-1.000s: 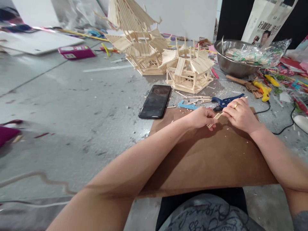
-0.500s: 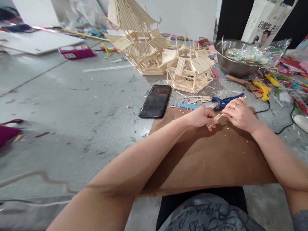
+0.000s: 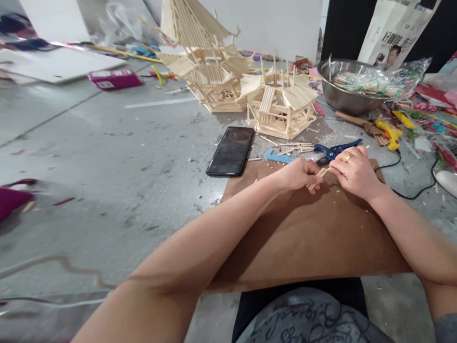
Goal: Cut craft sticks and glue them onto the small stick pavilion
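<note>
Over the brown board (image 3: pixel 307 238), my left hand (image 3: pixel 302 174) is closed on a small row of thin wooden sticks (image 3: pixel 316 178) lying side by side. My right hand (image 3: pixel 352 170), a ring on one finger, pinches a wooden stick against the right end of that row; part of a stick shows above its knuckles. Just beyond the hands lie dark blue pliers (image 3: pixel 332 151), a light blue hooked plastic piece (image 3: pixel 278 156) and several loose stick pieces (image 3: pixel 300 146).
A black phone (image 3: pixel 230 151) lies left of the board. Behind stand a small stick pavilion (image 3: pixel 280 107) and a taller stick tower (image 3: pixel 210 71). At the right are a metal bowl (image 3: pixel 352 100) with bagged sticks, a yellow glue gun (image 3: pixel 391 133) and its cord.
Both hands stay almost in the same place, still holding the sticks. My right wrist has shifted very slightly to the left.
</note>
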`<state>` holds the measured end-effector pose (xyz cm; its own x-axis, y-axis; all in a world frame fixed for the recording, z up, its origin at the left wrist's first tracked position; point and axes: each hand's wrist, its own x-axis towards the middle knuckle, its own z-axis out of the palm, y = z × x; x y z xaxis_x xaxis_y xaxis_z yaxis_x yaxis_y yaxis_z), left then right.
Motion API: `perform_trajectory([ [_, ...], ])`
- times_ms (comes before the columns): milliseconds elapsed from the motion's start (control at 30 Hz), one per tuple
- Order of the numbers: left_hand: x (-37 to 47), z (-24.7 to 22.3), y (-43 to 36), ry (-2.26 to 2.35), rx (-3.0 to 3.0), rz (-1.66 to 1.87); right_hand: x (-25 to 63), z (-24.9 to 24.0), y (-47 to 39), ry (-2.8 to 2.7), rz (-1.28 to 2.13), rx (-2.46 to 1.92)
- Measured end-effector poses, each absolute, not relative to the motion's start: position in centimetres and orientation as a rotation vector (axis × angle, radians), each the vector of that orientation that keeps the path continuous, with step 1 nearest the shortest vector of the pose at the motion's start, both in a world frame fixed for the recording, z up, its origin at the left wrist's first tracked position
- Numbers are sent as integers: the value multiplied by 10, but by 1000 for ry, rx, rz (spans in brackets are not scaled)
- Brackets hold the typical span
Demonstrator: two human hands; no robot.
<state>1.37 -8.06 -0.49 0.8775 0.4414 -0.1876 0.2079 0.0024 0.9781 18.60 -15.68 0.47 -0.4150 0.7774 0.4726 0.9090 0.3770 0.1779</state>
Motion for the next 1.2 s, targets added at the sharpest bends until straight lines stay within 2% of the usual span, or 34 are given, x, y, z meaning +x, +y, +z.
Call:
perform_trajectory([
  [533, 14, -6, -80, 483, 1518, 207, 181, 7, -157, -2279, -693, -1485],
  [900, 5, 3, -78, 290, 1525, -115, 190, 12, -156, -2469, 130, -1282],
  [1200, 6, 3, -77, 271, 1694, -184, 194, 10, -150, -2487, 512, -1345],
])
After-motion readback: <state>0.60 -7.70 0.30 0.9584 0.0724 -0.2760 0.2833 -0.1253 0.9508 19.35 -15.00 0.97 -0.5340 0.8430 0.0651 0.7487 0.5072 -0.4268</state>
